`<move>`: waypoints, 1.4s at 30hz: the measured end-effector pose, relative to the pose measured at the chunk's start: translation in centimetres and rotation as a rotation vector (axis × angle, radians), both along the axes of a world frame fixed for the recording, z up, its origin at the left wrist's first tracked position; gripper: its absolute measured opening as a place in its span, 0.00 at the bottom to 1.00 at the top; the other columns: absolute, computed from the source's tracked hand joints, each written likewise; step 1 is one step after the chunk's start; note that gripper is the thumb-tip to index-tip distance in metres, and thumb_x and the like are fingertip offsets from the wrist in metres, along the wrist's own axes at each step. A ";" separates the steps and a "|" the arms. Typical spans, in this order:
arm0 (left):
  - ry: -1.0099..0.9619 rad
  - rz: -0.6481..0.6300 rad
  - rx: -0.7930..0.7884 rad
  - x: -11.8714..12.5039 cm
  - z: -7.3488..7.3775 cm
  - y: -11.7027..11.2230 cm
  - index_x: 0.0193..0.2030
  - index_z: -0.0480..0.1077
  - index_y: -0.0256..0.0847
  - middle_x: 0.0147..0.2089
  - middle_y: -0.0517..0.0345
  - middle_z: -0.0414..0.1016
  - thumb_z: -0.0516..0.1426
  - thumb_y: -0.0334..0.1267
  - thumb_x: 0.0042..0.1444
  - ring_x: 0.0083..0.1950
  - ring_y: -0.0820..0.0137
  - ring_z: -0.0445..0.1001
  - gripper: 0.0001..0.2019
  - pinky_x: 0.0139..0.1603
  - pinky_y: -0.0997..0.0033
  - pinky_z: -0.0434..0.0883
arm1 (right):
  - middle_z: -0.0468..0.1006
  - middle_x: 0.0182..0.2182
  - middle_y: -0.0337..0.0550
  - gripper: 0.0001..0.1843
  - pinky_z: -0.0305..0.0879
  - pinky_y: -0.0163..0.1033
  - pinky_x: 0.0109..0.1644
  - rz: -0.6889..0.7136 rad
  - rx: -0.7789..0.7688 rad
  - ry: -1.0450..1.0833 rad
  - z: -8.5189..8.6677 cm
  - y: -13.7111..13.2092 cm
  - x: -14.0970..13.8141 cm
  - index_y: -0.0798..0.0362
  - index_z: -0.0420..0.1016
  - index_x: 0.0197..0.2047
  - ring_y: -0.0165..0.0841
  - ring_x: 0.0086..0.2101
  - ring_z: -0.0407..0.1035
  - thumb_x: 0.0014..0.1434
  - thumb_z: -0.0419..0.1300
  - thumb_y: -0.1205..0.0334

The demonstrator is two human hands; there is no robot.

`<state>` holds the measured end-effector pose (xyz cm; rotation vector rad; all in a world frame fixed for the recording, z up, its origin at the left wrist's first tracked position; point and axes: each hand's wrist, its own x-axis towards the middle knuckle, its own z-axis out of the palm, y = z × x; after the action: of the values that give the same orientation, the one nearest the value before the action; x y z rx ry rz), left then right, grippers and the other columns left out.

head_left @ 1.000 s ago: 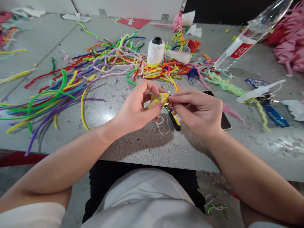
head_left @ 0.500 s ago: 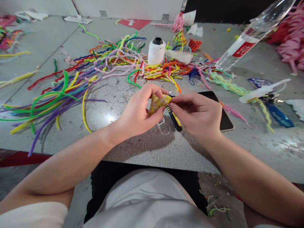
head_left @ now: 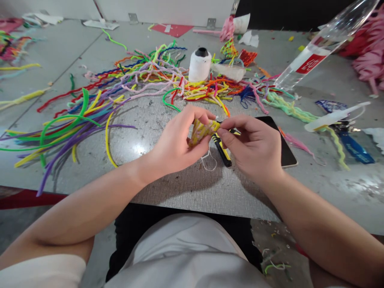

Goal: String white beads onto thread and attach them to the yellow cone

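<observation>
Between thumb and fingers, my left hand (head_left: 183,140) grips a small yellow-and-pink woven piece (head_left: 201,131), cone-like in shape. My right hand (head_left: 253,144) pinches at the narrow right end of the same piece; its fingertips are pressed together there, and any fine thread between them is too small to make out. Below the hands a black-and-yellow tool handle (head_left: 222,151) lies on the table, partly covered by the right fingers. A loop of thin white thread (head_left: 209,163) rests beside it. Partly behind my right hand is a dark phone (head_left: 288,150).
Colourful fuzzy strips (head_left: 75,120) spread across the left and middle. A white thread spool (head_left: 200,66) stands behind my hands. To the right are a leaning clear bottle (head_left: 312,60), a white glue-type tube (head_left: 333,119) and a blue strap (head_left: 355,148). The table's front edge (head_left: 204,211) is close to my body.
The view has shifted slightly, so everything sits a little farther right. My right fingers have moved marginally, showing more yellow behind them. Both hands keep their hold on the woven piece.
</observation>
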<state>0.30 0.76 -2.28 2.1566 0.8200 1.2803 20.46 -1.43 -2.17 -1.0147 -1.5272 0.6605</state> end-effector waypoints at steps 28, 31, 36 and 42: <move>0.070 -0.016 0.246 -0.4 0.9 -0.9 0.54 0.73 0.51 0.53 0.56 0.86 0.61 0.29 0.64 0.55 0.58 0.86 0.15 0.56 0.49 0.84 | 0.87 0.35 0.37 0.11 0.80 0.45 0.32 -0.049 0.175 -0.072 -1.1 -1.1 0.0 0.37 0.86 0.45 0.37 0.31 0.81 0.65 0.74 0.65; 0.065 -0.040 0.251 -0.4 1.2 -1.0 0.55 0.73 0.51 0.55 0.56 0.86 0.61 0.28 0.64 0.56 0.59 0.86 0.16 0.59 0.50 0.84 | 0.86 0.34 0.37 0.07 0.77 0.41 0.28 -0.031 0.167 -0.035 -0.9 -1.2 -0.3 0.41 0.86 0.43 0.34 0.28 0.78 0.65 0.74 0.65; 0.055 0.023 0.210 -0.1 1.2 -1.4 0.63 0.70 0.49 0.58 0.54 0.86 0.60 0.28 0.65 0.59 0.60 0.86 0.21 0.63 0.53 0.84 | 0.84 0.33 0.37 0.06 0.73 0.37 0.24 0.043 0.064 0.130 -0.7 -1.2 -0.7 0.44 0.84 0.40 0.30 0.26 0.75 0.63 0.76 0.60; 0.068 0.013 0.211 -0.3 0.7 -1.1 0.63 0.72 0.52 0.65 0.55 0.83 0.62 0.32 0.67 0.65 0.56 0.84 0.20 0.68 0.45 0.82 | 0.85 0.36 0.41 0.04 0.76 0.42 0.26 0.097 0.023 0.158 -0.6 -1.4 -0.4 0.42 0.86 0.43 0.35 0.29 0.77 0.67 0.73 0.53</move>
<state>-0.02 -0.37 -1.56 2.3745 0.7559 1.3604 20.02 -2.80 -2.76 -0.8547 -1.4487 0.7707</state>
